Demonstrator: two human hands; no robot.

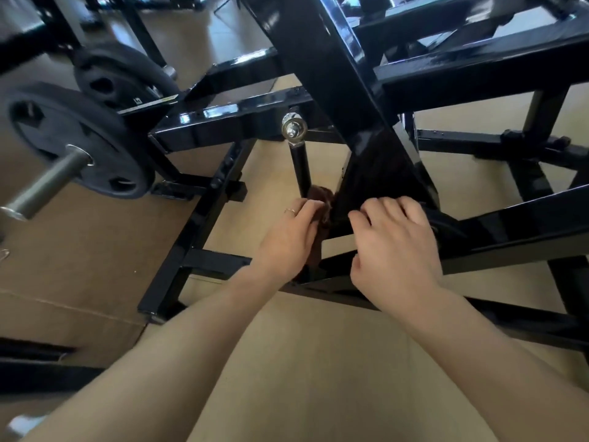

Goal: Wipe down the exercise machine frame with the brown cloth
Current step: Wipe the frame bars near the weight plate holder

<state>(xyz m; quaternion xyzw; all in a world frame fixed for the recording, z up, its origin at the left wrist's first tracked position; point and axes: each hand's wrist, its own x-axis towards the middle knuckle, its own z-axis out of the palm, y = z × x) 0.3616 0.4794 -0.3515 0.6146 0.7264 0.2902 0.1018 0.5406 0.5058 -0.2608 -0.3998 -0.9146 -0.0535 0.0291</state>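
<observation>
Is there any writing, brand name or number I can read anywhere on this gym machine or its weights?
None can be read.
White mark on the rear weight plate: a fragment of a logo or characters, too blurred and cut off to read.
Yellow-and-white sticker strip on the black frame: print too small to make out.

**Head view: both hands low on frame**

Left hand [291,237] gripping brown cloth [322,199], pressed against edge of black frame [366,161], ring on one finger. Right hand [395,240] resting on glossy gusset plate, fingers loosely curled, holding nothing. Cloth bunched just beside black strut [301,165] with chrome eye-bolt [293,127] on top. Two weight plates [76,138] on sleeve, upper left. Tan floor [318,362] beneath.
</observation>
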